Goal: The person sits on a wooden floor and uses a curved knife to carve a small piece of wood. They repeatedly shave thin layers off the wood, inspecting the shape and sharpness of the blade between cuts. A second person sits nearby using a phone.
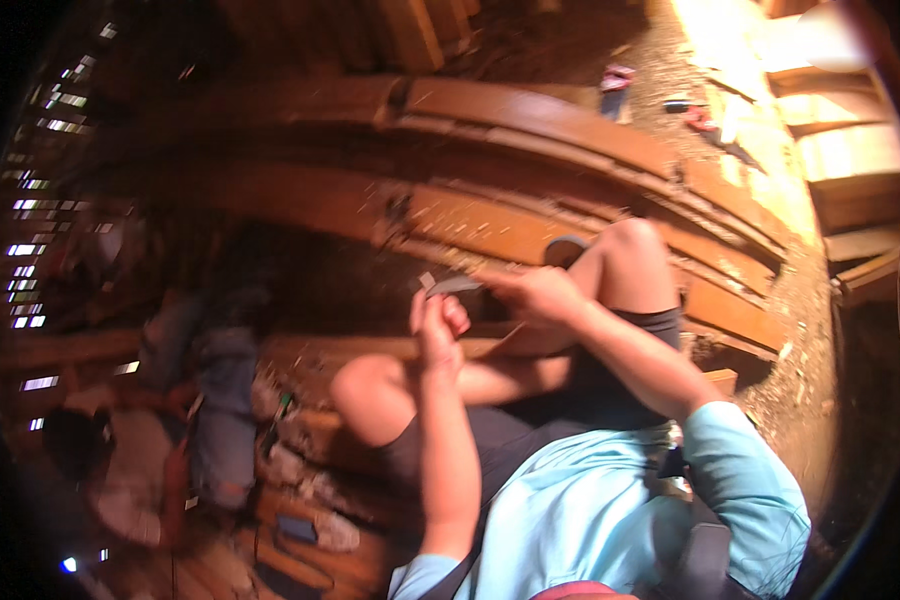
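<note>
My right hand [542, 294] is closed around the handle of a knife, which the fingers mostly hide. The grey knife blade [456, 286] points left, toward my left hand [438, 322]. Between the closed fingers of that left hand is a small pale piece, seemingly wood [428, 281], its upper end showing beside the blade. I cannot tell whether blade and piece touch. Both hands are in front of my bent bare knees, above my dark shorts [505, 425].
Long orange-brown wooden beams [530, 225], strewn with shavings, run beyond my knees. Several loose shoes or sandals [616, 88] lie at the far right on chip-covered ground [800, 370]. To the left sits another person in jeans [222, 410], dim and blurred. A dark blue item [297, 528] lies near them.
</note>
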The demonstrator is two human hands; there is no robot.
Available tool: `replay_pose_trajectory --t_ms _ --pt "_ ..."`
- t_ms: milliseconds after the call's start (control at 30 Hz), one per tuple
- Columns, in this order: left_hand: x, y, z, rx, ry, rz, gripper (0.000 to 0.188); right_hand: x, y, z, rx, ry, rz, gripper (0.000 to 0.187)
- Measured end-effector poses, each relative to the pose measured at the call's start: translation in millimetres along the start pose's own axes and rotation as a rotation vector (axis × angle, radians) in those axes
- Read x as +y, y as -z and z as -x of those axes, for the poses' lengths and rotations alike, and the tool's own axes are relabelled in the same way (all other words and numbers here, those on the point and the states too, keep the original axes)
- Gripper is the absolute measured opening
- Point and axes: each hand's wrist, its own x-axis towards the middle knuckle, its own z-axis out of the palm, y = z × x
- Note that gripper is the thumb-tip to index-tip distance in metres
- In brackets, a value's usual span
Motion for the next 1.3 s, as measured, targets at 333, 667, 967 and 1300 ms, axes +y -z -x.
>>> replay_pose_trajectory --t_ms 333,667,967,1300 --pt "-4 -23 0 0.098 -0.015 -0.064 0.013 -6 18 3 -0.048 -0.07 -0.012 0.058" --pt "-6 -34 11 -0.099 -0.095 -0.201 0.016 -8 16 -7 0.081 -0.424 -0.054 0.063" --pt "24 -9 5 -0.062 -0.073 0.144 0.02 13 28 9 0.164 0.043 -0.164 0.051" --pt "20 -6 12 -0.2 0.175 0.411 0.027 -24 22 6 0.157 0.144 -0.029 0.045"
